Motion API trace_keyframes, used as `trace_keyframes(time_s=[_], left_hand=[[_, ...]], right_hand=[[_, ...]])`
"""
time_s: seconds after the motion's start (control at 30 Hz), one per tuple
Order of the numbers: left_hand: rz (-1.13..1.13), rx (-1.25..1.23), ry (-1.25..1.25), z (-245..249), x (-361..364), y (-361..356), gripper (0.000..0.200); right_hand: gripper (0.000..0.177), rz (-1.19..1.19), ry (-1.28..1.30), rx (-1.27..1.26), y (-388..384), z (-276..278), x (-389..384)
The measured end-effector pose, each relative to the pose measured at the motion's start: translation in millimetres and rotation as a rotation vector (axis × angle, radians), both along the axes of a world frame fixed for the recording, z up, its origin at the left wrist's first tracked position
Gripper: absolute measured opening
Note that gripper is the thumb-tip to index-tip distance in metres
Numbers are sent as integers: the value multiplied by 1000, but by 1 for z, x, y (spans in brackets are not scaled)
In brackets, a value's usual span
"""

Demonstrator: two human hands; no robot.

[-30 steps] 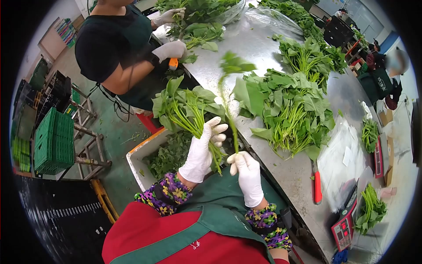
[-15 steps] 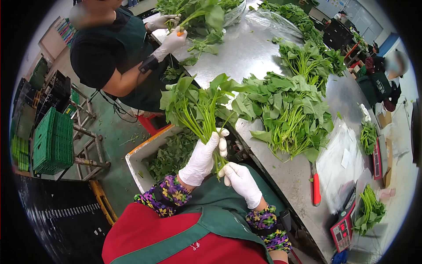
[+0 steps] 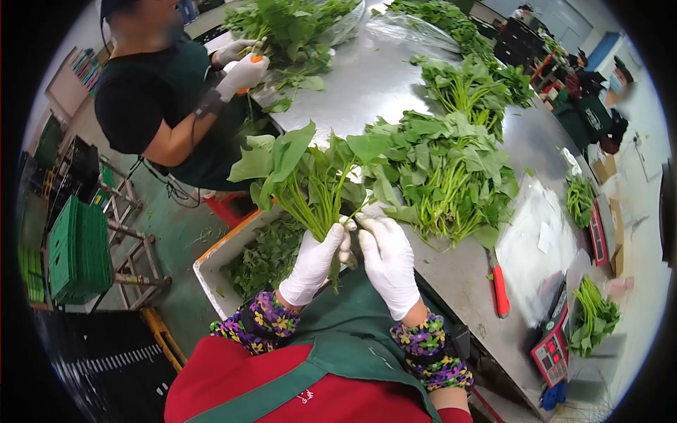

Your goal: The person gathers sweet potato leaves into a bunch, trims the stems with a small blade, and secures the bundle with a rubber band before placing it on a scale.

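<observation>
bin [image 3: 209, 287] holds leaves [image 3: 261, 257]; crates [image 3: 79, 250] stacked

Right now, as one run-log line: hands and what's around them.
left hand: holds leafy bunch by stems | right hand: fingertips near left's, grip unclear | leaf pile: on table | red-handled tool: on table
</observation>
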State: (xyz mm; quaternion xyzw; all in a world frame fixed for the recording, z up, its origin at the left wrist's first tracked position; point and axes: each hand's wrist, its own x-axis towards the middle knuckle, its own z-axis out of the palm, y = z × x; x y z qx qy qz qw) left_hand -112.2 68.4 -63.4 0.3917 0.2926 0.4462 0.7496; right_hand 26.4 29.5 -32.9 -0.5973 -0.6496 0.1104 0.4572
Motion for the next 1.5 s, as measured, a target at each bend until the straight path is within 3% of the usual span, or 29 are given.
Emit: trace_keyframes(time_s=[0.13,0.2,0.27,0.37,0.43,0.53,0.6,0.67,0.77,0.93,1.03,1.13,1.2,1.27,1.3,1.33,1.4,1.5], left_hand=[[-29,38,80,3,4,-6,24],[-85,131,137,-3,1,-3,20],[-223,144,205,-5,-3,2,32],[-269,190,147,-12,-2,3,25],[-167,130,143,-10,4,-5,17],[-186,120,325,-5,4,3,12],[-43,127,207,-3,3,10,15],[15,-32,9,-6,-2,17,21],[-25,-203,-176,-3,-4,22,35],[-101,-257,-155,-9,1,15,28],[-32,-269,-115,2,6,9,26],[-7,-286,-102,3,5,9,26],[-7,-271,-111,-2,2,12,26],[6,-276,-104,-2,2,11,25],[17,-278,-96,-2,3,12,24],[18,-281,-99,-1,4,11,24],[65,-284,-128,0,6,11,25],[91,-277,-174,-3,9,9,25]], right_hand=[[20,15,-29,-197,7,12,-5],[19,3,-73,-157,9,7,-4],[18,-2,-117,-118,9,2,1],[17,85,-23,-139,6,-1,10],[19,226,259,-471,3,2,14],[22,94,356,-421,-10,14,17],[19,13,91,-59,-7,-13,42],[14,-228,29,-9,-13,-22,67],[10,-559,-22,-147,-18,-18,93],[17,-591,-138,-111,-7,-23,94],[25,-560,-635,-146,-1,-24,76],[27,-616,-803,-266,5,-38,81],[23,-603,-815,-216,4,-35,89],[17,-473,-75,-259,-2,-22,93],[12,-309,514,-271,-3,-1,98],[12,-216,875,-156,-9,9,106],[15,-44,1349,200,-17,20,114],[16,-104,1188,155,-24,15,110]])
